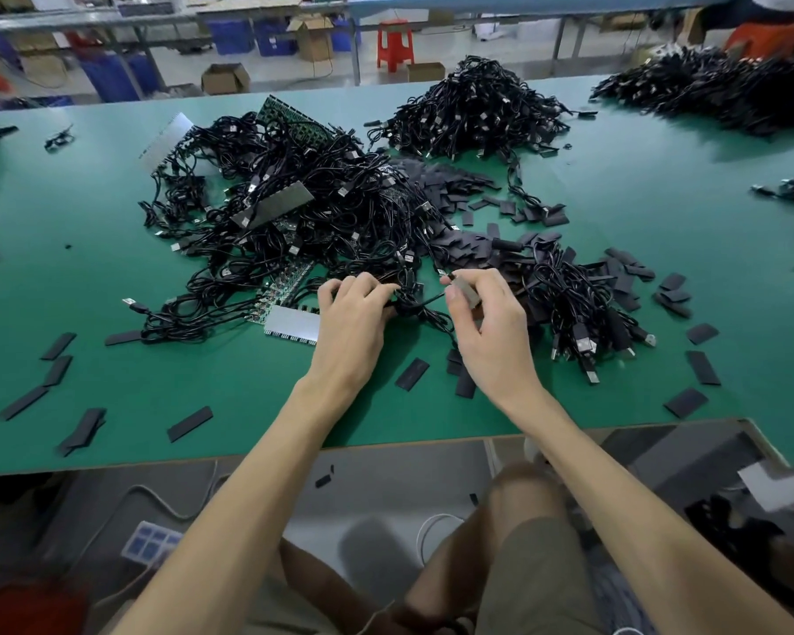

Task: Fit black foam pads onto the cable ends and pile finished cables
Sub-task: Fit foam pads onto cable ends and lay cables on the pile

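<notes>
A big tangle of black USB cables (pixel 294 213) with small circuit boards on their ends covers the middle of the green table (pixel 88 277). My left hand (pixel 351 320) grips a coiled bundle of one cable (pixel 409 307) at the tangle's near edge. My right hand (pixel 487 323) pinches that cable's end, a small grey board (pixel 466 291), between thumb and forefinger. Loose black foam pads (pixel 459 190) lie in a heap behind my hands, and single foam pads (pixel 412 374) are scattered near the front edge. A bundle of cables with USB plugs (pixel 578 309) lies just right of my right hand.
Two more heaps of black cables (pixel 477 107) (pixel 725 84) sit at the back and back right. Pads are strewn at the left (pixel 58 359) and right (pixel 702 366) of the table. The table's front edge (pixel 386 442) runs just above my knees. Benches, boxes and a red stool (pixel 395 41) stand beyond.
</notes>
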